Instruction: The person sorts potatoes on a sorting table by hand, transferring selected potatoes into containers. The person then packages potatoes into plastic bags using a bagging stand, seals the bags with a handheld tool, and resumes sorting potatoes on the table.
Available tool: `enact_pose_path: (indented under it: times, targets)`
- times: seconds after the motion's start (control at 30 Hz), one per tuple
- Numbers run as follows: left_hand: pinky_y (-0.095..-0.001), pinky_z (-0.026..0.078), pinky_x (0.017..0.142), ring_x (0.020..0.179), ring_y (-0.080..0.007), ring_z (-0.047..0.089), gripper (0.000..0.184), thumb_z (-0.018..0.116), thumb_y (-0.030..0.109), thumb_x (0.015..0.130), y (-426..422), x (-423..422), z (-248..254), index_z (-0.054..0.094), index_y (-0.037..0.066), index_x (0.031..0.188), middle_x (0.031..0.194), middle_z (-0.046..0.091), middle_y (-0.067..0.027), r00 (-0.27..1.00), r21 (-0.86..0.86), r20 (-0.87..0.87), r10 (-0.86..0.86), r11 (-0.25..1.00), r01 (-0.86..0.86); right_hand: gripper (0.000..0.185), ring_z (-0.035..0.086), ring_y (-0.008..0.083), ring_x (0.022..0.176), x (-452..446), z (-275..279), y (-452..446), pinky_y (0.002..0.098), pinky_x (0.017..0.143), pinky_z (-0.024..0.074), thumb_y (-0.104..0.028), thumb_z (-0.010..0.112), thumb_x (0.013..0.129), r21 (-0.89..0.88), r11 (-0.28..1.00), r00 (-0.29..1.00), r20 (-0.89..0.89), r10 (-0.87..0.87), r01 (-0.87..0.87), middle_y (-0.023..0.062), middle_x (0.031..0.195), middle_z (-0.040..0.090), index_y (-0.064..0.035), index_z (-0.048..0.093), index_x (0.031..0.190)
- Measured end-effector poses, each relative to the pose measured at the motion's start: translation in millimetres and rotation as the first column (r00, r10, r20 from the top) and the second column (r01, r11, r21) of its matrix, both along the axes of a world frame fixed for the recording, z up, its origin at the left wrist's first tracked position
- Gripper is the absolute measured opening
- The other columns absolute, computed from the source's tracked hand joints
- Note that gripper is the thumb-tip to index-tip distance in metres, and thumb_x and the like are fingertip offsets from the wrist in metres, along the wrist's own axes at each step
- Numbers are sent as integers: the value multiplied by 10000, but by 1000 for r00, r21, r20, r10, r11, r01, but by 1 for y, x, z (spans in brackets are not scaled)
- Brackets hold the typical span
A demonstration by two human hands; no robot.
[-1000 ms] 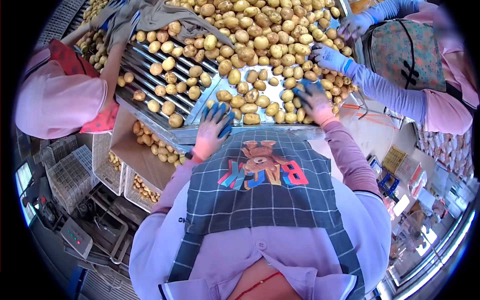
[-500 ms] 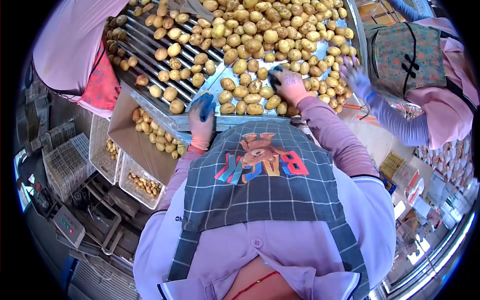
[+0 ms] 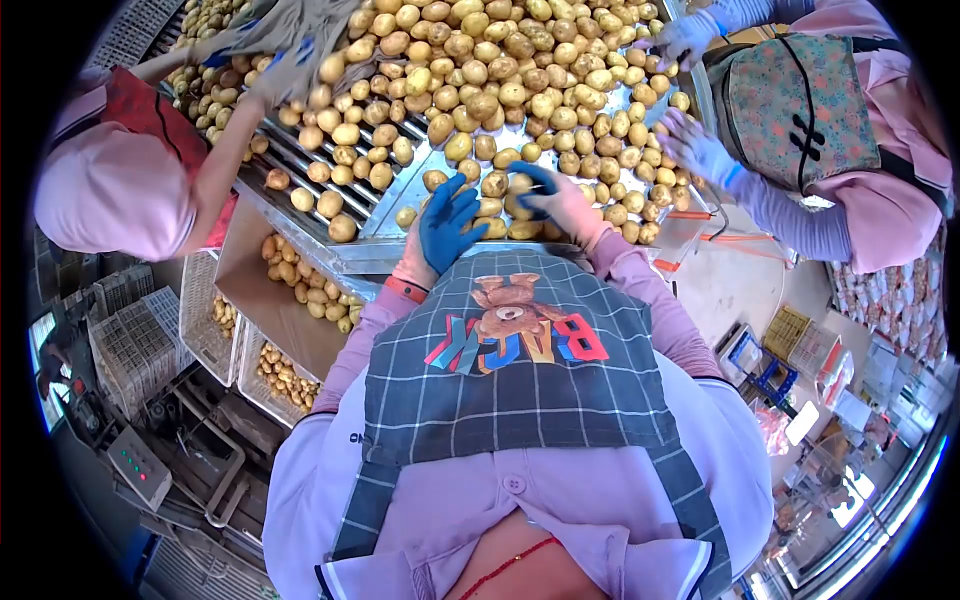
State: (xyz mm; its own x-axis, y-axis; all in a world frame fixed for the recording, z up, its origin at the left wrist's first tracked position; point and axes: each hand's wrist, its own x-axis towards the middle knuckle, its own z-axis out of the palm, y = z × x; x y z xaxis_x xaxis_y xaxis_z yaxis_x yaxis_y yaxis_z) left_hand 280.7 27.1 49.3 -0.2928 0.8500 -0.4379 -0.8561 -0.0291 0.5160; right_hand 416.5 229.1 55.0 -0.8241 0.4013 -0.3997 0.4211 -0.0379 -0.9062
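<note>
Seemingly picking by hand: right hand (image 3: pixel 560 202), one o'clock, curled round a potato (image 3: pixel 519 197); left hand (image 3: pixel 450 226), eleven o'clock, spread, nothing seen held. Next move calls for snug fingers.

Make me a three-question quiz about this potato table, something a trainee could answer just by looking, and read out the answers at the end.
1. Multiple choice. Seen from the camera, where are the metal bars relative to the smooth metal plate?
a) to its right
b) to its left
c) all around it

2. True or false: the wearer's left hand is clenched into a fist.

3. Short answer: what lies in the cardboard box on the wearer's left?

Key
1. b
2. False; the hand is open, with the blue palm of its glove showing.
3. Potatoes.
</note>
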Motion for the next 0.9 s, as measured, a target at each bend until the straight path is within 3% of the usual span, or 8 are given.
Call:
enact_pose_path:
  times: [0.27, 0.33, 0.37, 0.43, 0.5, 0.63, 0.77, 0.9]
  targets:
    - [-263, 506, 861, 1100, -197, 571, 492, 450, 294, 1003, -1, -10, -30, 374, 20, 1405, 1318, 520, -152, 794, 467, 497, -350, 879, 95, 472, 571, 341, 1126, -37, -31, 20, 417, 931, 479, -264, 662, 773, 667, 629, 872, 488, 38, -400, 237, 1229, 540, -121, 594, 1218]
    - [-268, 510, 873, 1100, -179, 562, 446, 487, 135, 975, 1, -1, -9, 386, -6, 1386, 1307, 526, -153, 665, -29, -724, -181, 972, 233, 522, 594, 356, 1056, -40, -15, 1, 422, 911, 486, -363, 727, 715, 655, 644, 862, 506, 12, -394, 226, 1113, 560, -112, 609, 1157]
    - [-297, 506, 904, 1108, -179, 553, 453, 506, 26, 937, -1, -2, -18, 393, -20, 1373, 1304, 526, -151, 594, -50, -777, -208, 961, 272, 580, 596, 361, 1042, -37, -22, -5, 428, 903, 483, -416, 749, 691, 667, 679, 882, 468, -62, -306, 229, 1127, 560, -103, 607, 1158]
    - [-344, 491, 869, 1125, -207, 556, 469, 536, 163, 945, -7, -6, -35, 414, 11, 1372, 1322, 527, -135, 980, 125, 97, -172, 979, 159, 623, 592, 376, 1036, -30, -32, -9, 439, 899, 479, -451, 751, 689, 636, 745, 901, 419, -114, -201, 241, 1155, 555, -85, 598, 1169]
    - [-391, 469, 899, 1172, -258, 527, 515, 446, 342, 988, -10, -3, -30, 398, 13, 1382, 1336, 509, -162, 853, 188, 510, -111, 982, 15, 529, 580, 373, 1005, -26, -45, -10, 418, 910, 455, -424, 716, 776, 376, 902, 941, 171, -291, 210, 209, 1167, 573, -65, 620, 1153]
    - [-433, 397, 1010, 1269, -262, 450, 544, 399, 429, 996, -24, 15, -29, 403, 51, 1387, 1347, 498, -168, 836, -100, -518, -179, 984, 149, 349, 503, 367, 1156, -30, 7, -38, 427, 988, 404, -276, 677, 838, 410, 905, 981, -190, -40, 116, 193, 1248, 541, -90, 652, 1132]
    - [-310, 524, 867, 1121, -190, 578, 460, 539, 50, 914, -55, 26, -5, 428, 72, 1360, 1300, 539, -92, 944, 85, 276, 179, 974, -210, 325, 477, 376, 1227, -34, 34, -81, 432, 1065, 354, -248, 683, 828, 555, 596, 647, -130, 752, -580, 204, 1272, 556, -119, 672, 1126]
    - [-265, 494, 758, 893, -164, 604, 315, 602, 4, 841, -124, 52, 7, 595, 49, 1152, 1023, 644, -43, 787, -99, -593, 167, 956, -278, 290, 630, 324, 1003, -53, 29, -81, 359, 886, 487, -180, 663, 841, 160, 849, 804, -272, 529, -504, 182, 1127, 646, -55, 667, 1103]
